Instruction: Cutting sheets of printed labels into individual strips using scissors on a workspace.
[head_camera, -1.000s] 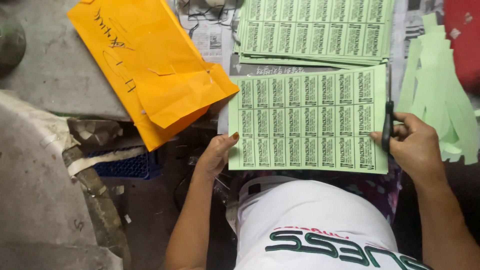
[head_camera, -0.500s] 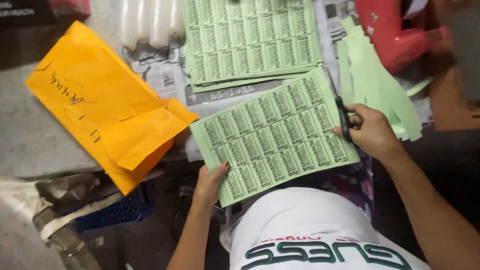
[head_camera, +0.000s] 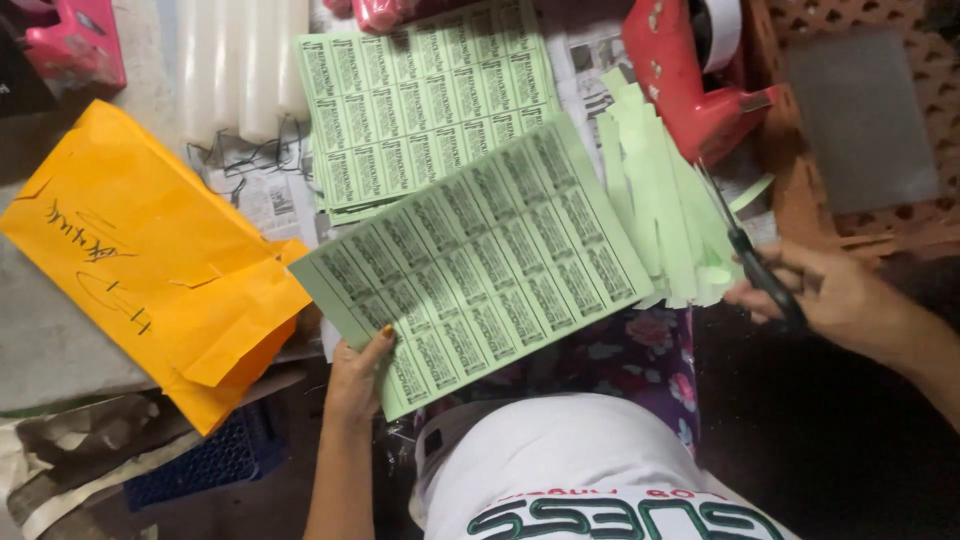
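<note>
Label sheet (head_camera: 480, 265) pinched at lower corner by left hand (head_camera: 358, 375), right hand (head_camera: 835, 295) w/ scissors (head_camera: 750, 255) apart, prob clear of it

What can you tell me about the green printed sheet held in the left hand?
The green sheet looks like thin, pale green paper printed with a grid of small black-text labels in rows. It is whole and flat, tilted diagonally. The left hand pinches its lower left edge. Its upper part overlaps a stack of similar sheets; its right corner lies beside cut green strips.
</note>
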